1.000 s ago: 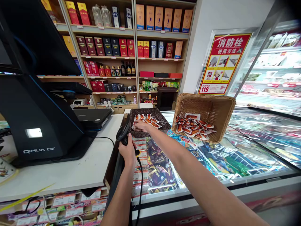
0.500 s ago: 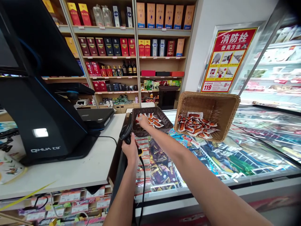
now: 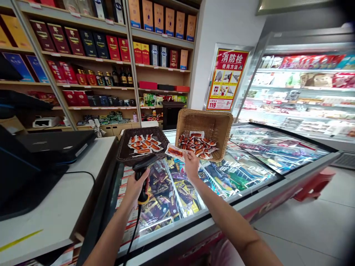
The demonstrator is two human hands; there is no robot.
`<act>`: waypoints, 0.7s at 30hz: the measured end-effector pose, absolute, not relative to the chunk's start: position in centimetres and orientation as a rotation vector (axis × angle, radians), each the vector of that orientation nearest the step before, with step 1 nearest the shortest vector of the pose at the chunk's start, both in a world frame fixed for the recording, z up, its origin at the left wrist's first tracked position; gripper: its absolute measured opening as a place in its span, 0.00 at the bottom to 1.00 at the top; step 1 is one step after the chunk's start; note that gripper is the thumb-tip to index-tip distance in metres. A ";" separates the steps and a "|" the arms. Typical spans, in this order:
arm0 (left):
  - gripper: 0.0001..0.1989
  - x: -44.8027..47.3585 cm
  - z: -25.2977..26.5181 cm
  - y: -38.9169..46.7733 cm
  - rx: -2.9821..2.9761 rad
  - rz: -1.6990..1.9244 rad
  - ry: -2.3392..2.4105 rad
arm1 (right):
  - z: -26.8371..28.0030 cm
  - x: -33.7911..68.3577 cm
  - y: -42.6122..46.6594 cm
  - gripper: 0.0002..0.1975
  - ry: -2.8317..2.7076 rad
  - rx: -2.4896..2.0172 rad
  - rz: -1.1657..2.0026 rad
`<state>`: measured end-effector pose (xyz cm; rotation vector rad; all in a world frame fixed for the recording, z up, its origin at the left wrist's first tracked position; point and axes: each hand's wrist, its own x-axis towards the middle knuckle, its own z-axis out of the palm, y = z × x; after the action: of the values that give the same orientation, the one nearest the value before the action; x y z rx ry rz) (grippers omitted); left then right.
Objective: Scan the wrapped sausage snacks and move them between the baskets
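My left hand (image 3: 136,186) is wrapped round the handle of a black corded barcode scanner (image 3: 142,168), whose head points toward the baskets. Between the fingers of my right hand (image 3: 191,162) is a packaged sausage (image 3: 175,151) in a clear and white wrapper. It hangs just in front of the scanner's head, between the two baskets. Several similar wrapped sausages lie in the dark brown wicker basket (image 3: 122,149) on the left. The tan wicker basket (image 3: 227,129) on the right is tilted toward me and holds a heap of them.
Both baskets stand on a glass-topped freezer (image 3: 255,184) full of packaged goods. A white counter (image 3: 55,210) with a black checkout machine (image 3: 16,177) is at left. Shelves of boxed bottles (image 3: 97,59) line the back. A red stool (image 3: 314,184) stands at right.
My right hand has come out of the dark basket and moved right, now holding a packaged sausage near the tan basket. The scanner has swung to point further right. The view has turned right.
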<state>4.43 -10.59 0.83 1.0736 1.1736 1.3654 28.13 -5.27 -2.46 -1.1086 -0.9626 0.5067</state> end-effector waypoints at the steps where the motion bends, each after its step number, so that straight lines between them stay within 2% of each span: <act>1: 0.27 4.6 0.7 -10.7 1.083 1.302 1.161 | -2.9 28.5 -5.3 0.26 -0.932 -1.106 0.510; 8: 0.29 4.8 1.8 -11.6 1.072 1.327 1.168 | -3.3 28.5 -5.6 0.26 -0.900 -1.084 0.563; 21: 0.23 5.1 0.6 -11.7 1.334 1.178 1.150 | -3.1 29.1 -6.0 0.30 -0.859 -1.147 0.550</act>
<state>5.12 -11.72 0.63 1.3337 1.1498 1.1780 29.07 -5.99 -3.14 -1.1466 -0.8586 0.5497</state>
